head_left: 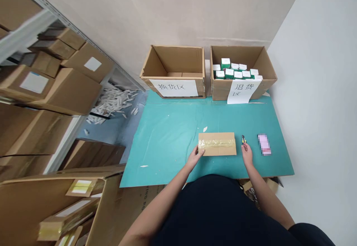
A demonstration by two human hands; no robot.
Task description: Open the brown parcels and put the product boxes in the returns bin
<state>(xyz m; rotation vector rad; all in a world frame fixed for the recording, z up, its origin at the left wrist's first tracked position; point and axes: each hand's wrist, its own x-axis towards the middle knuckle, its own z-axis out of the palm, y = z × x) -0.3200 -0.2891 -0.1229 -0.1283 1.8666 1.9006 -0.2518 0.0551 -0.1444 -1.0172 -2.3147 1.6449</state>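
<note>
A small cardboard box (218, 150) lies flat on the green tabletop (173, 127), with clear yellowish tape along its upper face. My left hand (194, 157) grips the box at its near left corner, thumb on top. Just right of the box, my right hand (247, 154) has its fingers closed on a yellow and black box cutter (243, 139), whose tip points away from me. The box cutter and the box are apart. Whether its blade is out is too small to tell.
An open carton (173, 88) and another carton (220, 94) holding several green-and-white boxes stand at the back. A blurred pink object (264, 144) lies at the right. Loaded shelves (72, 134) and a large carton of parcels (111, 197) flank the left.
</note>
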